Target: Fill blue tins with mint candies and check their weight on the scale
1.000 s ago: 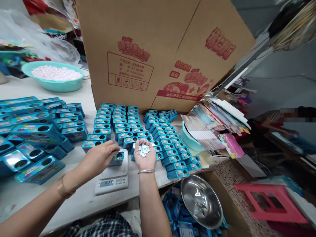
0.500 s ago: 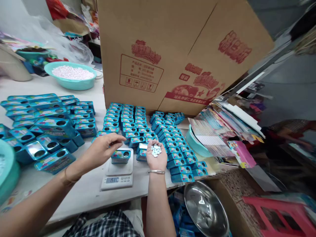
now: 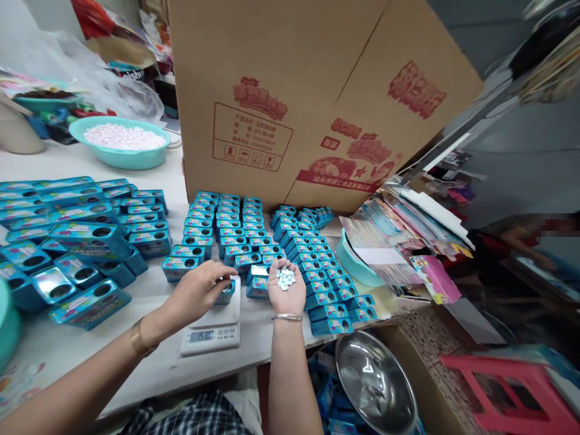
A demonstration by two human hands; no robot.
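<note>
My right hand (image 3: 287, 293) is palm up and cupped around a small heap of pale blue and white candies (image 3: 285, 278). It rests in front of the rows of tins, near one blue tin (image 3: 258, 285) with a shiny top. My left hand (image 3: 203, 291) is over a blue candy tin (image 3: 225, 294) that stands on a white digital scale (image 3: 211, 339). Its thumb and fingers are pinched together by the tin's round hole; whatever lies between the fingertips is hidden. The hand covers much of this tin. The scale's display (image 3: 202, 336) seems to read 153.0.
Rows of blue tins (image 3: 321, 284) stand before a large cardboard box (image 3: 290, 72). More tins (image 3: 90, 235) are piled at left, below a turquoise basin (image 3: 122, 158) of pale candies. A steel bowl (image 3: 376, 380) sits below the table edge, near a red stool (image 3: 512, 393).
My left hand has moved right and down over the tin on the scale, now covering much of it. The right hand still holds the candies. The whole view has shifted slightly.
</note>
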